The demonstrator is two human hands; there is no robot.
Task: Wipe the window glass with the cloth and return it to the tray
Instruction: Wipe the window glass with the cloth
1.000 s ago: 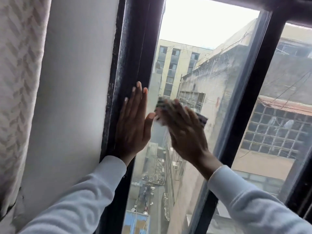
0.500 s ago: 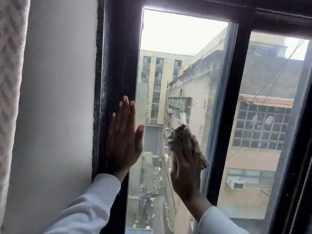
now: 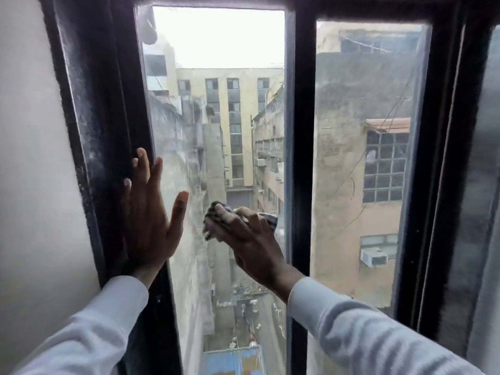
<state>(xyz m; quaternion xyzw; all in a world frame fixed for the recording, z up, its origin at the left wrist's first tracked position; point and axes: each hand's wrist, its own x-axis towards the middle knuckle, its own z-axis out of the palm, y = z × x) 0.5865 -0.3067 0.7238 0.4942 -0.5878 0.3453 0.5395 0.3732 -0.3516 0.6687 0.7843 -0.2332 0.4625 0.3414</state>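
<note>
A narrow pane of window glass (image 3: 216, 117) stands in front of me inside a black frame (image 3: 108, 131). My right hand (image 3: 249, 244) presses a crumpled checked cloth (image 3: 213, 217) flat against the lower middle of that pane. Only the cloth's left edge and a corner at the right show past my fingers. My left hand (image 3: 151, 212) lies flat, fingers apart, on the pane's left edge and the frame beside it. It holds nothing. No tray is in view.
A black upright bar (image 3: 300, 158) divides this pane from a second pane (image 3: 365, 131) to the right. A pale wall (image 3: 32, 158) runs along the left. Another dark frame upright (image 3: 438, 171) stands at far right. Buildings and a street lie far below outside.
My right hand has swept the cloth down the glass and then leftwards toward the pane's middle. My left hand stays flat at the frame. The view has shifted so more of the right pane shows.
</note>
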